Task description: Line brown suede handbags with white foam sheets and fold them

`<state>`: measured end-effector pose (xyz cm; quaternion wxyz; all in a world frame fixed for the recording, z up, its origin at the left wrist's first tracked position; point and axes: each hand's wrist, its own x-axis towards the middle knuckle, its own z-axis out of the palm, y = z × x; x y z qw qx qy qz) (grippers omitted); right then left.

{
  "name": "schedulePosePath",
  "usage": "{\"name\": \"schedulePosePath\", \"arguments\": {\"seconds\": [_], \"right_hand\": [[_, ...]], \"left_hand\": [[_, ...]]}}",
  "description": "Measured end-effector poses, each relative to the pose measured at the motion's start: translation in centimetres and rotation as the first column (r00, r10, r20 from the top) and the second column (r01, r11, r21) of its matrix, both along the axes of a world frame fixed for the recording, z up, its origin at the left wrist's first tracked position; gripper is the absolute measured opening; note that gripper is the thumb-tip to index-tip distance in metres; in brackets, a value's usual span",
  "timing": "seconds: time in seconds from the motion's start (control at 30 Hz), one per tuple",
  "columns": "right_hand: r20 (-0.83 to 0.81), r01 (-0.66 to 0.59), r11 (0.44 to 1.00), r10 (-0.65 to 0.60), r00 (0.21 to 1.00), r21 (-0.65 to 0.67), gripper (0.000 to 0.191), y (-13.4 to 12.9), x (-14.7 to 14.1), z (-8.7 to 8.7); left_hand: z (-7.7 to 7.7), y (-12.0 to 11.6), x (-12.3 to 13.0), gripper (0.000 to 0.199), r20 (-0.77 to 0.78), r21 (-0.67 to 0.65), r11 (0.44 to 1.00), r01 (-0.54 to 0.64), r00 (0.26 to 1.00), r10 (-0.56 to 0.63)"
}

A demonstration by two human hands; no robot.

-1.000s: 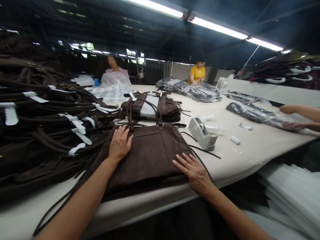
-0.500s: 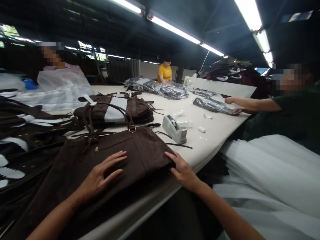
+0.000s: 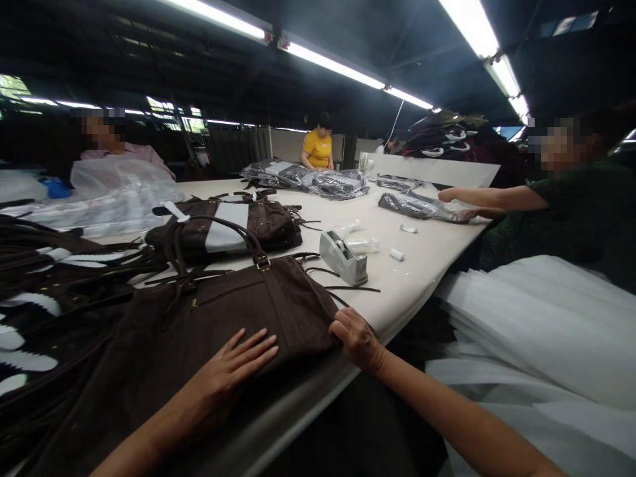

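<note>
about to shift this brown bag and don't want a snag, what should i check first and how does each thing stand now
1. Left hand spread on the brown bag: ok.
2. Right hand pinching the bag's near right corner: ok.
3. Front handle free of the bag behind: not ok, it crosses in front of it and may catch.
4. Tape dispenser upright: ok.
5. Dark straps free of the dispenser: cannot tell, they lie right beside it.
6. Bag's underside free of snags: cannot tell, hidden.
</note>
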<state>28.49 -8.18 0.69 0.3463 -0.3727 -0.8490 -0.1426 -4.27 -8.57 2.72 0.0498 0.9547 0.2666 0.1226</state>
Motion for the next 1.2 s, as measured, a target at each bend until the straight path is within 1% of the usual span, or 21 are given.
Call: {"name": "schedulePosePath", "arguments": {"seconds": [0.07, 0.13, 0.2, 0.27, 0.33, 0.37, 0.43, 0.5, 0.6, 0.67, 0.7, 0.73, 0.8, 0.9, 0.97, 1.03, 1.07, 1.1, 1.13, 1.17, 1.2], "right_hand": [[-0.083, 0.015, 0.992, -0.005, 0.997, 0.129, 0.029, -0.2, 0.2, -1.2], [-0.101, 0.037, 0.974, -0.014, 0.995, 0.224, 0.023, -0.4, 0.3, -1.6], [-0.012, 0.004, 0.960, 0.000, 1.000, 0.279, 0.019, -0.6, 0.4, -1.3], [0.149, -0.083, 0.965, 0.046, 0.988, 0.248, 0.021, -1.0, 0.5, -0.3], [0.287, -0.135, 0.982, 0.092, 0.954, 0.133, 0.027, -1.6, 0.7, 1.1], [0.336, -0.125, 0.991, 0.099, 0.937, 0.054, 0.032, -2.0, 0.9, 2.1], [0.398, -0.059, 0.992, 0.099, 0.912, -0.112, 0.046, -2.9, 0.8, 4.4], [0.422, 0.006, 0.965, 0.109, 0.900, -0.262, 0.050, -3.4, 0.0, 7.5], [0.347, 0.034, 0.928, 0.105, 0.932, -0.371, 0.038, -2.4, -3.3, 12.3], [0.251, -0.017, 0.919, 0.125, 0.960, -0.393, 0.041, -0.3, -6.2, 13.9], [0.211, -0.035, 0.918, 0.128, 0.969, -0.395, 0.044, 1.0, -7.5, 14.0], [0.190, -0.030, 0.918, 0.113, 0.975, -0.395, 0.048, 2.2, -8.6, 13.4], [0.194, 0.078, 0.903, 0.006, 0.981, -0.422, 0.058, 4.2, -9.6, 10.9], [0.251, 0.302, 0.806, -0.196, 0.948, -0.510, 0.065, 5.3, -8.9, 5.6], [0.251, 0.351, 0.757, -0.250, 0.935, -0.551, 0.069, 5.2, -7.7, 2.8], [0.231, 0.365, 0.728, -0.283, 0.931, -0.580, 0.073, 5.1, -6.6, 1.3], [0.222, 0.370, 0.719, -0.296, 0.929, -0.589, 0.076, 5.2, -6.3, 1.0], [0.218, 0.373, 0.713, -0.303, 0.928, -0.594, 0.077, 5.3, -6.1, 0.8], [0.218, 0.371, 0.712, -0.302, 0.928, -0.596, 0.078, 5.4, -6.1, 0.8], [0.220, 0.370, 0.714, -0.298, 0.929, -0.594, 0.079, 5.5, -6.1, 0.8], [0.223, 0.370, 0.717, -0.295, 0.929, -0.592, 0.079, 5.6, -6.2, 0.8]], "left_hand": [[-0.1, -0.1, -0.2, 0.062, -0.031, -0.007, 0.997, 0.073, 0.997, -0.073], [0.0, -0.2, -0.2, 0.058, -0.048, -0.037, 0.992, 0.120, 0.991, -0.121], [0.3, -0.4, -0.2, 0.055, -0.053, -0.079, 0.987, 0.142, 0.988, -0.147], [0.8, -0.5, 0.0, 0.054, -0.057, -0.124, 0.981, 0.151, 0.986, -0.160], [1.5, -0.8, 0.2, 0.054, -0.056, -0.155, 0.976, 0.156, 0.985, -0.166], [1.7, -0.9, 0.2, 0.054, -0.049, -0.160, 0.974, 0.158, 0.985, -0.168], [2.1, -1.0, 0.4, 0.054, -0.021, -0.149, 0.976, 0.161, 0.986, -0.166], [2.1, -1.0, 0.5, 0.054, 0.007, -0.134, 0.977, 0.165, 0.986, -0.166], [2.2, -0.9, 0.4, 0.054, -0.005, -0.153, 0.975, 0.161, 0.987, -0.164], [2.3, -0.8, 0.4, 0.053, -0.012, -0.181, 0.971, 0.157, 0.987, -0.162], [2.4, -0.8, 0.4, 0.052, -0.005, -0.191, 0.969, 0.157, 0.987, -0.160], [2.4, -0.8, 0.4, 0.052, 0.012, -0.196, 0.968, 0.157, 0.987, -0.157], [2.0, -1.0, 0.4, 0.050, 0.046, -0.195, 0.968, 0.155, 0.988, -0.149], [0.5, -1.4, 0.0, 0.048, 0.097, -0.141, 0.982, 0.123, 0.989, -0.109], [-0.9, -1.4, -1.0, 0.050, 0.135, -0.085, 0.996, 0.041, 0.990, -0.029], [-2.0, -1.0, -2.7, 0.056, 0.148, -0.034, 0.990, -0.134, 0.979, 0.138], [-2.5, -0.7, -3.8, 0.058, 0.152, 0.003, 0.962, -0.273, 0.951, 0.269], [-2.8, -0.5, -4.9, 0.060, 0.169, 0.054, 0.899, -0.435, 0.891, 0.421], [-3.1, -0.2, -5.9, 0.062, 0.202, 0.110, 0.799, -0.591, 0.801, 0.564], [-3.3, -0.1, -6.9, 0.065, 0.247, 0.160, 0.680, -0.716, 0.696, 0.674], [-3.3, 0.0, -7.7, 0.070, 0.289, 0.194, 0.563, -0.803, 0.596, 0.749]]}}
